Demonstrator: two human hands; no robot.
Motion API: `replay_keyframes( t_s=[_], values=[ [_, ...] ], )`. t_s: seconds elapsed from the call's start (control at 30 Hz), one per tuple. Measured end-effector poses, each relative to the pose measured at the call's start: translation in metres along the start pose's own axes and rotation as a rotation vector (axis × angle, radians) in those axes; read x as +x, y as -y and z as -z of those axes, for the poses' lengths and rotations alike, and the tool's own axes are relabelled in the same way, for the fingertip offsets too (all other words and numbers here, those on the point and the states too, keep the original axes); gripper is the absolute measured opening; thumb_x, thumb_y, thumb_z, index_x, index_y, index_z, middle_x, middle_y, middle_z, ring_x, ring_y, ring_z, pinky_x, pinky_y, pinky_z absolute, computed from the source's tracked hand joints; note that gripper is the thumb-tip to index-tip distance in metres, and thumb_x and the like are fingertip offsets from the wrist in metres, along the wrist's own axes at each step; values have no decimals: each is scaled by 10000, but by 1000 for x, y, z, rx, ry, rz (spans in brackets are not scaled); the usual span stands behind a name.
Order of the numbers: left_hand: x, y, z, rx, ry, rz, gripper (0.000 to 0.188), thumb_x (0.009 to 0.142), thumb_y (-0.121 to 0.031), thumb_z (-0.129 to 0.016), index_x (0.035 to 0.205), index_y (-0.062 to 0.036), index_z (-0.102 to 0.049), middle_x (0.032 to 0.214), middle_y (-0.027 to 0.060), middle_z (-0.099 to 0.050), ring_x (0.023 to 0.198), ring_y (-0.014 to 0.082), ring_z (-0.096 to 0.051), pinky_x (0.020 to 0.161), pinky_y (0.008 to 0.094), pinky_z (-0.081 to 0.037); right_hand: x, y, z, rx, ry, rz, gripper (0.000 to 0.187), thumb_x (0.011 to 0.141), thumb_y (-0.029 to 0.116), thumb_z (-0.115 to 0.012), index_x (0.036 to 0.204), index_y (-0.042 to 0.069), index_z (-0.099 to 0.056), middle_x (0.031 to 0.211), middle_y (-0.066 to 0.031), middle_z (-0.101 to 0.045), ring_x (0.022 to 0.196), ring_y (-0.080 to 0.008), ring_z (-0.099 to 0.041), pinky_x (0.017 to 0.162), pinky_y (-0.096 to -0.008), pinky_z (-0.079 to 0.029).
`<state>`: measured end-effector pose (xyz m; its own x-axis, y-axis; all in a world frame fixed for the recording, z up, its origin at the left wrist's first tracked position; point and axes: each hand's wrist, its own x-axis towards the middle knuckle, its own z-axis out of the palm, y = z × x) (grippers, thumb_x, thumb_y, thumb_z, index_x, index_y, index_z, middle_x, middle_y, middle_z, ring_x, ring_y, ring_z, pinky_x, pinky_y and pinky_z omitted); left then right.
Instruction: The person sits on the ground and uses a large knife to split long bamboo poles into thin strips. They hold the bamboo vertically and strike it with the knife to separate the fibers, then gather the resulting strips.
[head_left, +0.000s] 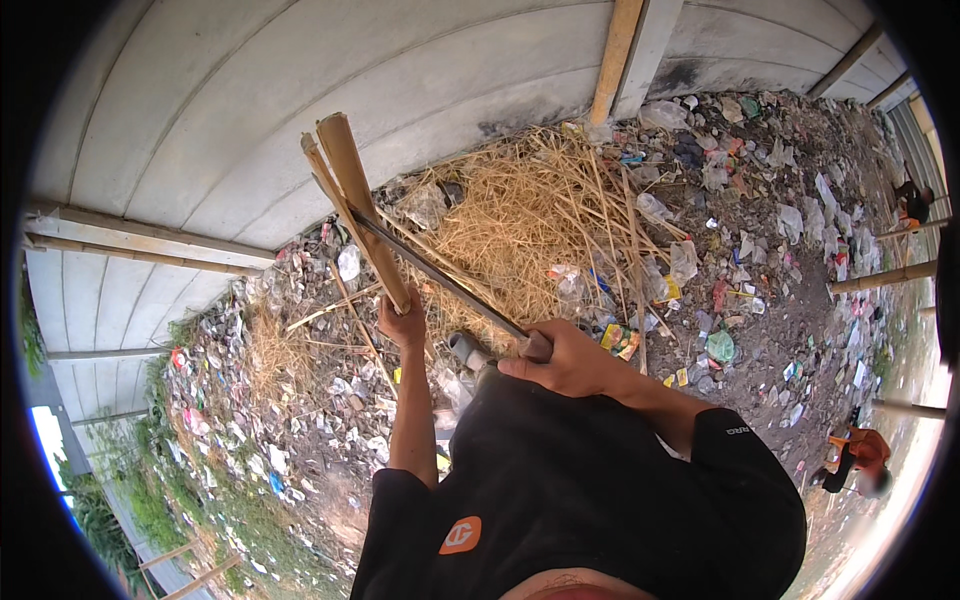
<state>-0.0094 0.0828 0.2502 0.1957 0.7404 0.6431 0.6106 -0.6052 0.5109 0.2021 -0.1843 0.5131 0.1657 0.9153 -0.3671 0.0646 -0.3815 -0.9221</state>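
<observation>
R hand [575,360] clenched on the brownish handle [537,347] of a long dark metal blade [445,278], L hand [402,320] wrapped round a split tan bamboo pole [384,262], blade sitting in the split. Dry yellow straw pile [515,210] behind, then grey concrete panel wall [450,75] in the bkgd.

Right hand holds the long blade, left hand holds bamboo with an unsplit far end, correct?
One mistake: the head view shows the bamboo split apart at its far end. The left hand holds it; the right hand holds the long blade.
</observation>
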Motion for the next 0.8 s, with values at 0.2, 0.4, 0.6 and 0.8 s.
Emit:
replay_keyframes(
  t_s=[0.2,0.4,0.6,0.8],
  values=[
    [25,5,42,104,111,-157,198,783,-168,-796,876,-120,-628,638,111,-612,564,371,-609,527,467,-487,-10,-9,10,174,46,-270,508,948,378,-736,633,81,-470,500,17,-438,361,-86,-415,351,-279,-318],
    [10,62,87,177,343,-242,250,761,-173,-838,916,-110,-653,737,124,-667,632,369,-644,565,463,-513,-34,-35,16,337,92,-385,436,950,309,-735,676,83,-482,523,-2,-486,401,-85,-469,350,-283,-334],
    [-5,23,89,282,424,-89,462,791,-262,-841,1134,-60,-606,944,139,-646,835,381,-643,676,467,-531,-25,-42,-1,351,79,-284,387,901,260,-752,696,53,-497,528,-25,-490,424,-107,-489,426,-315,-393],
    [-34,-54,81,-408,295,345,728,908,-325,-764,1444,-9,-386,1339,185,-486,1231,307,-513,967,483,-496,13,-70,-57,-139,-34,134,323,794,241,-740,793,-27,-560,653,-189,-612,613,-364,-624,632,-439,-506]
  ],
)
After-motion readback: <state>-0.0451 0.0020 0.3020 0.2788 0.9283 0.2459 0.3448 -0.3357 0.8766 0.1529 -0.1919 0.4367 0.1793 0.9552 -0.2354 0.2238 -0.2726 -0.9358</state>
